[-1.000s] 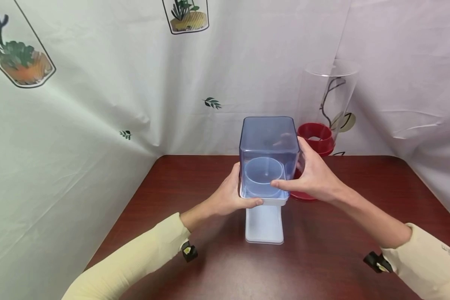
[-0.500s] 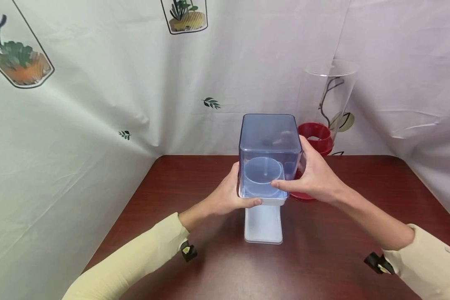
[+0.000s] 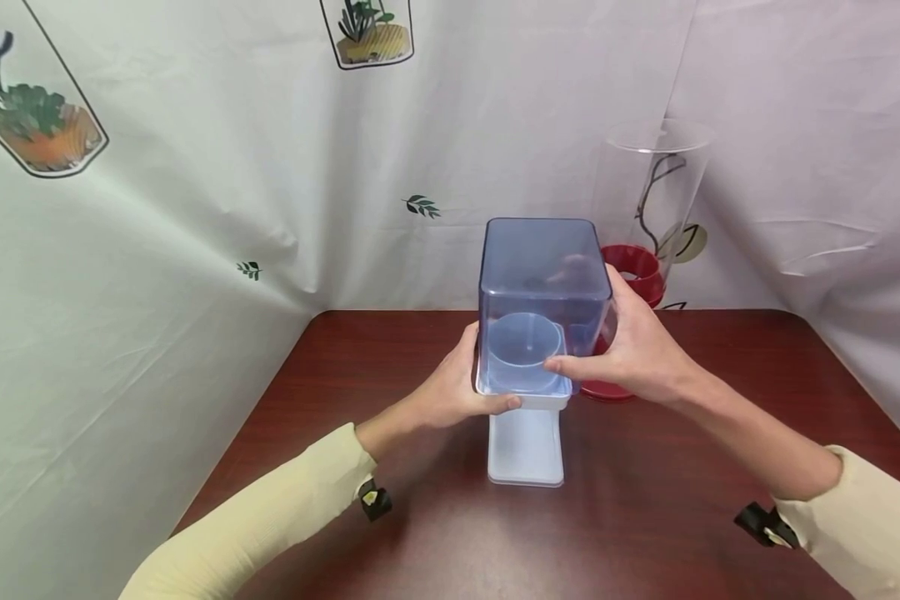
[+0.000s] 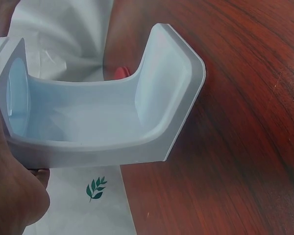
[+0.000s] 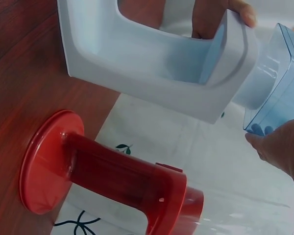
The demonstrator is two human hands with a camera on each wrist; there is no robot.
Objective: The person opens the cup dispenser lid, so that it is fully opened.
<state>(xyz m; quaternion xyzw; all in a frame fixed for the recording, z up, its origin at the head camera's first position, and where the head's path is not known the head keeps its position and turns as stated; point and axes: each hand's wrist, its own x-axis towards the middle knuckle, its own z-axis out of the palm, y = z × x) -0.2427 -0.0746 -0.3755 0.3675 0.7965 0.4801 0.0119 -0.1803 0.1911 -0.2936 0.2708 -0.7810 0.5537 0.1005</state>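
A see-through blue square container (image 3: 543, 262) sits upside down, slightly tilted, over the top of a white C-shaped dispenser stand (image 3: 525, 450). My left hand (image 3: 450, 387) grips the stand's top plate at its left, thumb along the front edge. My right hand (image 3: 637, 346) holds the container by its right side, thumb across the front and fingers behind. In the right wrist view the container's rim (image 5: 269, 81) stands apart from the top plate, and a pale round collar (image 5: 255, 83) shows between them. In the left wrist view the stand's arch (image 4: 88, 112) fills the middle.
Behind the right hand stands a red dispenser stand (image 5: 112, 169) with a clear cylinder (image 3: 693, 179) on top. The dark red wooden table (image 3: 390, 533) backs onto a white printed cloth (image 3: 450, 125).
The right hand has lifted the blue container a little, its right side rising and tilting. The left hand and the white stand have stayed nearly in place.
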